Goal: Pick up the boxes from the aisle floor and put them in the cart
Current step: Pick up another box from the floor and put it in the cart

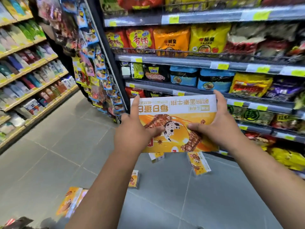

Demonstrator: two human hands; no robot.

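Observation:
I hold a flat orange-and-white box [176,113] up in front of me at chest height, its print upside down. My left hand [133,128] grips its left edge, thumb on the front and index finger stretched up the side. My right hand [219,123] grips the right edge, thumb on the front. Several matching boxes lie on the grey floor below: one [198,163] under the held box to the right, one [156,157] just under its lower edge, a small one [134,179] by my left forearm, and another [71,202] at lower left. No cart is in view.
Snack shelves [214,63] run along the right. A hanging rack of packets [95,71] stands at the shelf end. More shelves [24,71] line the left side of the aisle. Grey tiled floor [57,146] stretches between them. A dark packet [18,222] lies at bottom left.

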